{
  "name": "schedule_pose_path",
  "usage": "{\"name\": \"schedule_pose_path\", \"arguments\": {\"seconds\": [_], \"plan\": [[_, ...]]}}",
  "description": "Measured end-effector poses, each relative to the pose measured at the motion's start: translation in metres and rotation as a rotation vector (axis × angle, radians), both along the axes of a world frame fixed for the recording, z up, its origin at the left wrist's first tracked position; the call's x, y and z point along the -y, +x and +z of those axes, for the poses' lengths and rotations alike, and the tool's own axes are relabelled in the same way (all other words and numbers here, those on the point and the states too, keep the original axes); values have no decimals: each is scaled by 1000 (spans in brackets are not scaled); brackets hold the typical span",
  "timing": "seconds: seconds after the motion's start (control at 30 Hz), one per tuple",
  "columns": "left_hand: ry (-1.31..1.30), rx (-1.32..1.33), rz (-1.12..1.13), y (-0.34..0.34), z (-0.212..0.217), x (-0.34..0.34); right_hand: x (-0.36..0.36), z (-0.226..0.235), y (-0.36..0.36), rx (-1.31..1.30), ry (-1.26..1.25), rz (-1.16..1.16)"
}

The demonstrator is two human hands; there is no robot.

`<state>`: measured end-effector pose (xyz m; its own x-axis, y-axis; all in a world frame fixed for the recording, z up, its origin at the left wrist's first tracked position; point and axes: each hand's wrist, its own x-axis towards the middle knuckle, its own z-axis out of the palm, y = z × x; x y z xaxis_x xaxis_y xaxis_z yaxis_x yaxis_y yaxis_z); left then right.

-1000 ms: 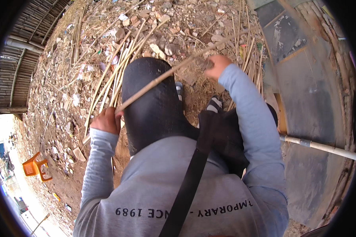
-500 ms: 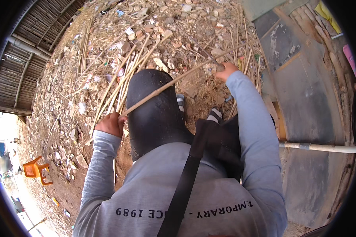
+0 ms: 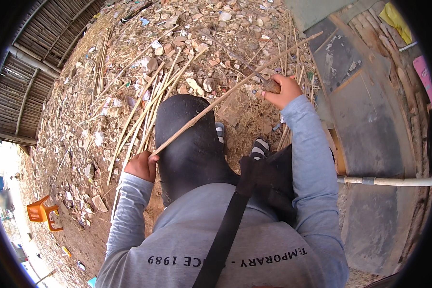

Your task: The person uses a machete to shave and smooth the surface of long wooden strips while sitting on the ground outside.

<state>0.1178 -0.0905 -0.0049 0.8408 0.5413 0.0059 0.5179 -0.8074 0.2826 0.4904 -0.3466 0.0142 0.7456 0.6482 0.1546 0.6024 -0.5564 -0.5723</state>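
The thin stick lies slantwise over the black-clad knee, its far end reaching out beyond the knee to the right. Just left of the knee, the left hand pinches its near end. Right of and beyond the knee, the right hand is wrapped round the brown handle of a slim tool, whose dark length passes across the stick; whether they touch, I cannot tell.

Over the last half second the stick's far end has swung farther forward past the knee, and the right hand has drawn slightly away from it. The stick thus appears steadied by the left hand alone.

Loose sticks lie left of the knee on rubble-strewn ground; dark boards lie well to its right, an orange chair well to its left.
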Motion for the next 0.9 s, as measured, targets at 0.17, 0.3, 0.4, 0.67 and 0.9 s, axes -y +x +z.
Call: {"name": "schedule_pose_path", "arguments": {"seconds": [0.17,0.3,0.4,0.67,0.9], "plan": [[27,51,9,-6,-2,-6,-12,38,-11,102,-195,73],[59,53,37,-8,-1,-5,-15,53,-17,299,-281,34],[45,1,52,-8,3,-8,-19,57,-23,259,-412,45],[76,16,34,-11,-5,-11,-6,39,-15,141,-248,171],[79,-9,-3,-7,2,-11,-10,26,-33,165,-196,158]]}}
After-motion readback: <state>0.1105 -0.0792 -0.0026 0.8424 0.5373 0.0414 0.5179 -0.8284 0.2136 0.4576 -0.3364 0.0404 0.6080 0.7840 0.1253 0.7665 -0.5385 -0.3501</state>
